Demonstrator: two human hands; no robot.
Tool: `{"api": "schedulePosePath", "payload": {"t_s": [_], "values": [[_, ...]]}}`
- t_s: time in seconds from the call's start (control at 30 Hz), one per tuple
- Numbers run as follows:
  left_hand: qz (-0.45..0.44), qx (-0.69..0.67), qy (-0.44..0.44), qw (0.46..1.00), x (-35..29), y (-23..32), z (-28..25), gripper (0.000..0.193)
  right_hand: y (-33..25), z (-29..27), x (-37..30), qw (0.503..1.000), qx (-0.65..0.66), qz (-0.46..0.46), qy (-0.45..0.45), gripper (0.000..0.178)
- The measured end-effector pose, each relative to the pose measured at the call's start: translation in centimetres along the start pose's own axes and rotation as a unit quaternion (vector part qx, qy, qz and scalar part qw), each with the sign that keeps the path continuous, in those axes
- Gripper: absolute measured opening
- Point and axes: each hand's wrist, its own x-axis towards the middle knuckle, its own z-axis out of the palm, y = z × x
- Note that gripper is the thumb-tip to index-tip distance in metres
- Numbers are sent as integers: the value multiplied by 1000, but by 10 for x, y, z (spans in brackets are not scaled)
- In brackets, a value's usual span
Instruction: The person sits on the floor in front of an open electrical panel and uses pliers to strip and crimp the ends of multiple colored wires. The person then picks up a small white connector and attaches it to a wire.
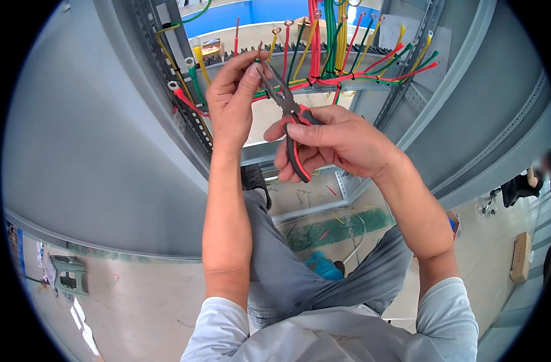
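My left hand (232, 99) pinches a dark green wire (258, 60) whose bared copper end points up past the fingertips. My right hand (342, 142) is wrapped round long-nose pliers (295, 114) with red and black handles. Their jaws are spread apart and reach up to the left, with the tips beside the left thumb and forefinger. Whether the jaws touch the wire I cannot tell. Behind the hands, a bundle of red, green and yellow wires (329, 45) runs down and fans out, several ending in ring lugs.
Grey cabinet panels (100, 175) rise on both sides, with slotted metal rails (402, 78) nearer the wires. Wire scraps lie on the cabinet base and a green floor strip (372, 223). A green stool (69, 274) stands at left. Another person (522, 187) is at far right, near a cardboard box (520, 257).
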Motion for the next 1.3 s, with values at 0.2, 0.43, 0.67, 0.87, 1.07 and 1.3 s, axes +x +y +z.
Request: {"api": "schedulePosePath", "payload": {"t_s": [0.2, 0.43, 0.67, 0.87, 1.07, 1.3], "values": [[-31, -44, -38, 998, -3, -2, -10, 25, -4, -7, 14, 999, 42, -1, -35, 36], [-64, -117, -100, 986, -1, 4, -20, 36, 1, -18, 16, 993, 80, 35, -76, 35], [-82, -63, -141, 985, -1, 12, -13, 20, 15, -23, 14, 980, 141, 72, -119, 31], [-49, 4, -118, 992, -3, 9, 2, 19, -3, -10, 1, 887, -410, -115, 178, 29], [-55, 52, -106, 991, 4, -5, 18, 24, -20, -19, -12, 774, -561, -124, 265, 27], [-59, 58, -125, 989, 0, 3, 12, 33, 4, -19, -8, 798, -523, -153, 257, 27]]}}
